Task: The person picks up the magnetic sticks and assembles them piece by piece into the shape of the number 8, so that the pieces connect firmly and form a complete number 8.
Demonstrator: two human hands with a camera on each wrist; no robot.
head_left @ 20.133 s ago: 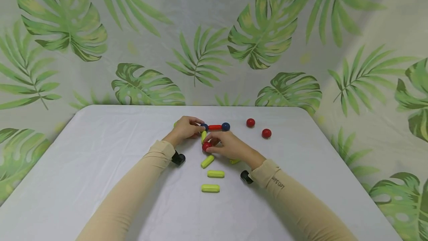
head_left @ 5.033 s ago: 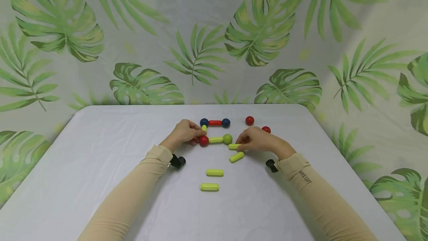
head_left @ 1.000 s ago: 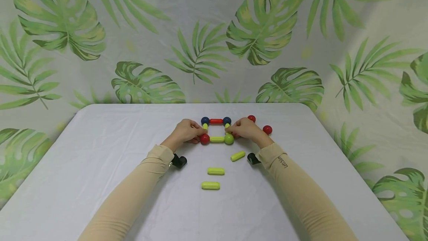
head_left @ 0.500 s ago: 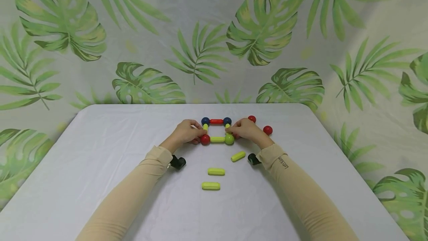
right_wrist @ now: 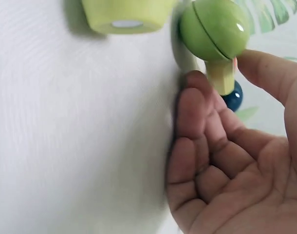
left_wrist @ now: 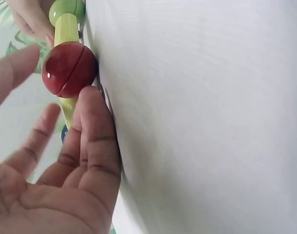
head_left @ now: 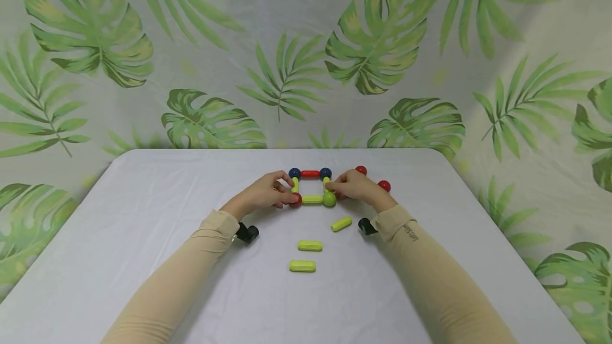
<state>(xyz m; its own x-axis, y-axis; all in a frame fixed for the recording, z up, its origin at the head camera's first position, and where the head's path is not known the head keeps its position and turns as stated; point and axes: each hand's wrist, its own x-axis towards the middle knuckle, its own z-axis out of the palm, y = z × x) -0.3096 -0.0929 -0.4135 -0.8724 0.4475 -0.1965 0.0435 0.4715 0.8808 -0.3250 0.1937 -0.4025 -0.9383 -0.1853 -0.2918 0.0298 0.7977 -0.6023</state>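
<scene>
A square of toy balls and rods lies on the table. Blue balls (head_left: 294,173) form its far corners, joined by a red rod (head_left: 310,174). A red ball (head_left: 297,201) and a green ball (head_left: 329,199) form the near corners, with a yellow-green rod (head_left: 313,199) between them. My left hand (head_left: 265,191) is at the red ball, its fingers spread and the thumb apart from the ball in the left wrist view; one fingertip appears to touch it. My right hand (head_left: 355,185) pinches the right-side yellow-green rod (head_left: 326,180), which links the green ball to a blue one.
Several loose pieces lie on the white table (head_left: 201,291). Yellow-green rods (head_left: 341,224) are in front of the square, two of them (head_left: 310,246) nearer me. Red balls (head_left: 384,186) stand right of and behind my right hand. A leaf-patterned cloth (head_left: 296,68) hangs behind.
Over the last seconds the right hand brought a rod to the square's right side. Since half a second ago, the left hand's fingers have spread and its wrist has shifted slightly left.
</scene>
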